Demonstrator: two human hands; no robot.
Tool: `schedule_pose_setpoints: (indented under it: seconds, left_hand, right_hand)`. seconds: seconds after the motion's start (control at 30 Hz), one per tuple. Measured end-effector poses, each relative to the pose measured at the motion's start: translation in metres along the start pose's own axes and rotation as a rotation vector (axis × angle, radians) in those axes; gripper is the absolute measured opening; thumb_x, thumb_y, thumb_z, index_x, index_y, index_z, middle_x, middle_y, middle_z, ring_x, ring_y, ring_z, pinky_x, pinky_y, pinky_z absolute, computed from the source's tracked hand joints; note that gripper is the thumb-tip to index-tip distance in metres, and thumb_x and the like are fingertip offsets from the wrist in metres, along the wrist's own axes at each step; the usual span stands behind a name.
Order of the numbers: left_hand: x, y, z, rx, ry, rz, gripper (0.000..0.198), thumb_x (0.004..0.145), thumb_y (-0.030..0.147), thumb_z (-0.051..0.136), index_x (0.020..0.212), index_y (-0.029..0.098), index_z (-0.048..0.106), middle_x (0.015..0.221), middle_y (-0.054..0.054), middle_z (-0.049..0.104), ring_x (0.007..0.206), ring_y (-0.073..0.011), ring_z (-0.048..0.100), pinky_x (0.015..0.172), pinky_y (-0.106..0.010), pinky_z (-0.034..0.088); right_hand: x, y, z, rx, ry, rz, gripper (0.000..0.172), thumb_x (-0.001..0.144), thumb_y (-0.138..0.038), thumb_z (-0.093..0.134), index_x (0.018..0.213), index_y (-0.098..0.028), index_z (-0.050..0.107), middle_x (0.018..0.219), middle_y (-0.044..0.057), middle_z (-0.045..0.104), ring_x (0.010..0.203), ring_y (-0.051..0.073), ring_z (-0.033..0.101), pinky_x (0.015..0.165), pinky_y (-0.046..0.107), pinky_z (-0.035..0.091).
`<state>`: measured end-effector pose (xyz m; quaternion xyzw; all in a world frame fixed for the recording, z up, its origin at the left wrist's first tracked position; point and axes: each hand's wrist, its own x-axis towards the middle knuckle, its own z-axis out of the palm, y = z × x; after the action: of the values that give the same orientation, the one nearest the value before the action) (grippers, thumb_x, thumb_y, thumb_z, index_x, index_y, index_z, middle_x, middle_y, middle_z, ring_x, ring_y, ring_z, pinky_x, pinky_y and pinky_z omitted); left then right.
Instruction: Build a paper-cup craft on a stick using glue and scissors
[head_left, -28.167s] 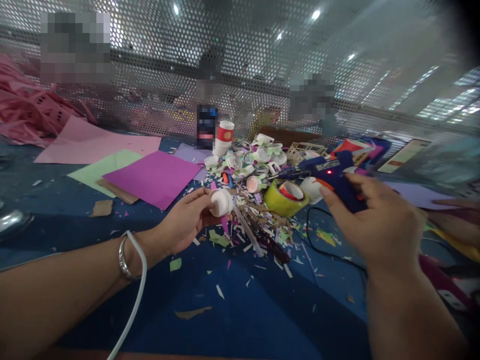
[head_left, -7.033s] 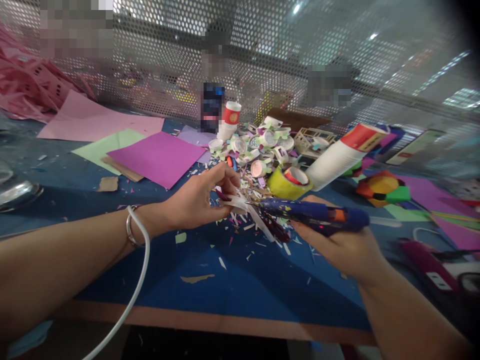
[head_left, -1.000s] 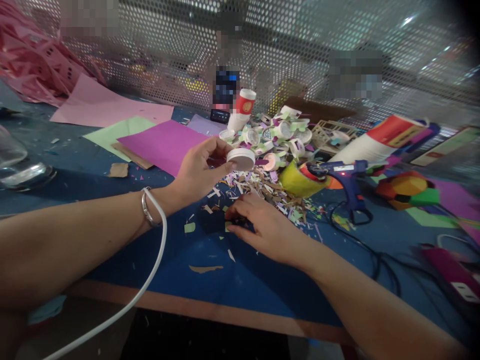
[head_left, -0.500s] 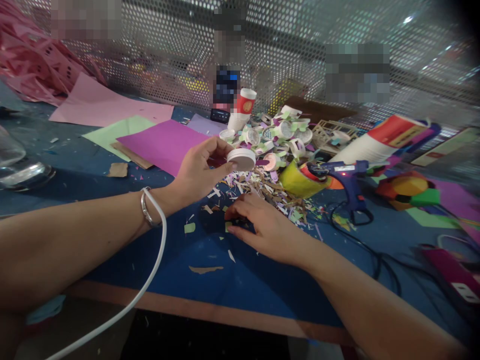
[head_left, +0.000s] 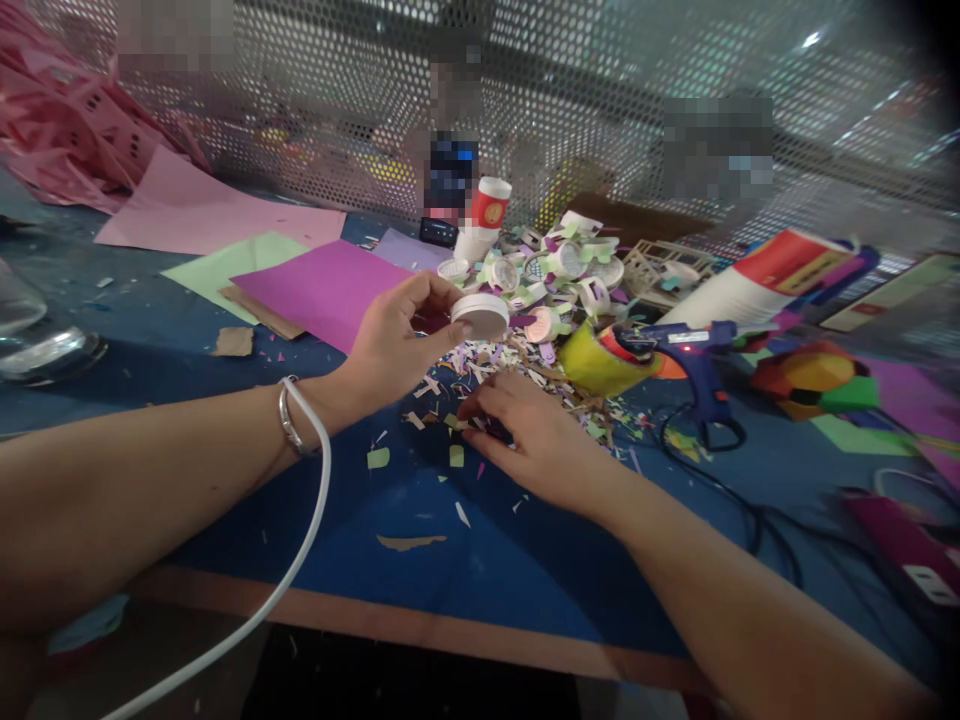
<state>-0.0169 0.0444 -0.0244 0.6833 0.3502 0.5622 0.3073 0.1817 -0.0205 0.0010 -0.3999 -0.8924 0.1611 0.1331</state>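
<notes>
At the near edge of the scrap pile [head_left: 525,365] on the blue table [head_left: 450,570], I note the right hand [head_left: 536,445] palm down, its fingertips curled into the paper bits; I cannot tell whether they pinch one. The left hand [head_left: 394,340] grips a white lid [head_left: 480,315] by its rim, clear of the table, just above and beyond the right fingertips. Lid: round, shallow, no long axis, face roughly level. The glue gun [head_left: 694,350] stands apart to the right.
</notes>
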Motion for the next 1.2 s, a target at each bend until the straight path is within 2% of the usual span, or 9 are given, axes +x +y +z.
schedule_pose_setpoints:
  seconds: [0.23, 0.43, 0.6, 1.0, 1.2]
  left_hand:
    - [0.0, 0.0, 0.0, -0.023, -0.02, -0.014, 0.016, 0.082, 0.014, 0.073, 0.092, 0.019, 0.062, 0.086, 0.0, 0.067, 0.074, -0.0106, 0.06, 0.067, -0.024, 0.049]
    - [0.0, 0.002, 0.0, -0.001, -0.016, -0.033, 0.017, 0.082, 0.016, 0.074, 0.093, 0.02, 0.063, 0.087, 0.0, 0.069, 0.076, -0.0122, 0.062, 0.068, -0.026, 0.052]
    - [0.0, 0.003, 0.0, 0.019, -0.013, -0.02, 0.017, 0.082, 0.016, 0.074, 0.094, 0.021, 0.063, 0.088, 0.0, 0.07, 0.079, -0.0129, 0.065, 0.071, -0.026, 0.053]
    - [0.001, 0.003, -0.001, 0.041, -0.019, -0.018, 0.017, 0.082, 0.016, 0.074, 0.094, 0.02, 0.063, 0.088, -0.001, 0.071, 0.079, -0.0134, 0.065, 0.071, -0.026, 0.052]
    - [0.001, 0.008, -0.002, 0.043, -0.006, -0.039, 0.018, 0.08, 0.013, 0.074, 0.092, 0.02, 0.063, 0.085, 0.0, 0.069, 0.076, -0.0122, 0.063, 0.071, -0.026, 0.052]
  right_hand:
    - [-0.003, 0.005, -0.007, -0.038, -0.052, 0.011, 0.009, 0.093, -0.015, 0.059, 0.092, -0.015, 0.068, 0.095, 0.009, 0.06, 0.095, 0.025, 0.057, 0.085, 0.037, 0.045]
    - [0.003, 0.003, -0.001, -0.016, 0.002, 0.006, 0.014, 0.095, -0.022, 0.06, 0.105, -0.016, 0.068, 0.107, 0.013, 0.062, 0.106, 0.028, 0.058, 0.094, 0.042, 0.046]
    - [0.013, 0.002, 0.003, -0.017, -0.023, -0.015, 0.014, 0.096, -0.021, 0.059, 0.106, -0.017, 0.068, 0.111, 0.013, 0.064, 0.109, 0.027, 0.057, 0.097, 0.042, 0.045]
    - [0.017, 0.002, 0.001, 0.021, -0.046, -0.028, 0.008, 0.089, -0.012, 0.059, 0.092, -0.016, 0.065, 0.101, 0.01, 0.065, 0.099, 0.024, 0.057, 0.09, 0.039, 0.045]
    - [0.007, 0.005, -0.008, 0.179, 0.066, 0.047, 0.005, 0.091, -0.016, 0.059, 0.093, -0.018, 0.064, 0.091, 0.005, 0.068, 0.085, 0.018, 0.06, 0.077, 0.032, 0.046]
